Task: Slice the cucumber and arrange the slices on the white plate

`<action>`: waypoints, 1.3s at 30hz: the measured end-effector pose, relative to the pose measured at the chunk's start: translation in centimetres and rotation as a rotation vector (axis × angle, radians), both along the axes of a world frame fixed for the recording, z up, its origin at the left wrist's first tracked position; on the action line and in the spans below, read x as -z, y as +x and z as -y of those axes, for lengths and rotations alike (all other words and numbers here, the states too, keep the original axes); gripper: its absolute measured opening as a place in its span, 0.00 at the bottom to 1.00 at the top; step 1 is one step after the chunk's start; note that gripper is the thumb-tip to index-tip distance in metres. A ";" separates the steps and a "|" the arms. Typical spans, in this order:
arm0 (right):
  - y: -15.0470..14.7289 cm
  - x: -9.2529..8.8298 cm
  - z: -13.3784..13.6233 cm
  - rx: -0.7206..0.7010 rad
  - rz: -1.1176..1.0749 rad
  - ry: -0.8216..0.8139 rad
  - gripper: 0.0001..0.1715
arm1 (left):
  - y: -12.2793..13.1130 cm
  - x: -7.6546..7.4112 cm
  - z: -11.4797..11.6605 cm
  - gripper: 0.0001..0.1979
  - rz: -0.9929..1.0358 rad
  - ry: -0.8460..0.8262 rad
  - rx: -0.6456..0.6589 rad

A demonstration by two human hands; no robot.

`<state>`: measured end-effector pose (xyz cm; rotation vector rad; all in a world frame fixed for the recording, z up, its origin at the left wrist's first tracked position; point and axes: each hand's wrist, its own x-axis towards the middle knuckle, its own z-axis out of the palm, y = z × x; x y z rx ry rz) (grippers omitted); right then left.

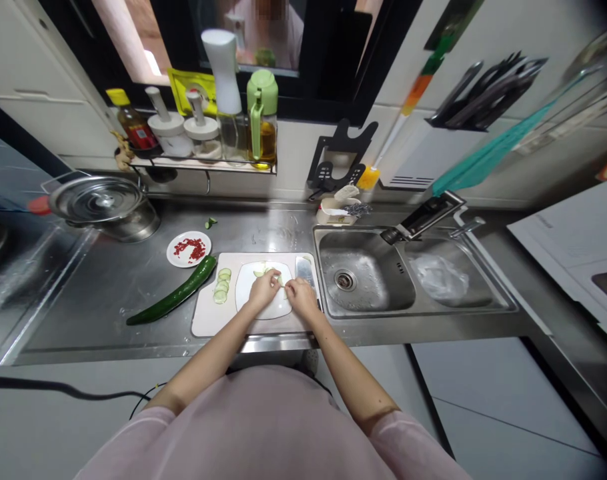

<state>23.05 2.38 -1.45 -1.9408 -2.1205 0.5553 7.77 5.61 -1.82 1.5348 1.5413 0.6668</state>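
A white plate (pixel 248 293) rests on a pale cutting board (pixel 208 320) at the counter's front edge. My left hand (pixel 263 288) and my right hand (pixel 299 293) meet over the plate, fingers pinched on a pale cucumber slice (pixel 281 281). More slices (pixel 260 270) lie at the plate's far rim. A short row of cucumber slices (pixel 221 285) lies on the board left of the plate. A knife (pixel 304 269) lies flat on the board's right side, beside my right hand. The rest of the cucumber (pixel 176 297) lies across the counter to the left.
A small dish of chopped red chilli (pixel 188 249) sits behind the cucumber. A lidded steel pot (pixel 101 203) stands at the far left. A double sink (pixel 373 280) with a folded tap (pixel 423 217) is right of the board. A shelf of bottles (pixel 203 160) hangs on the wall.
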 end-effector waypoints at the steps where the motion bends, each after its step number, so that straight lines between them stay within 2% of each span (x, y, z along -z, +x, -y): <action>1: 0.0 0.0 0.0 -0.008 0.015 0.005 0.13 | 0.0 -0.2 0.0 0.16 -0.057 0.012 0.030; 7: 0.0 -0.2 0.8 -0.051 0.054 0.046 0.15 | 0.2 -1.0 0.2 0.15 -0.312 0.059 0.189; 16: -0.2 -0.8 2.7 -0.036 0.173 -0.019 0.20 | 0.2 -1.0 0.5 0.13 -0.460 0.080 0.248; 24: -0.4 -0.6 2.6 -0.025 0.177 -0.009 0.19 | 0.1 -0.9 0.3 0.13 -0.490 0.072 0.267; 39: -0.5 -0.5 2.7 -0.016 0.171 0.023 0.19 | -0.1 -1.6 0.5 0.13 -0.492 0.078 0.266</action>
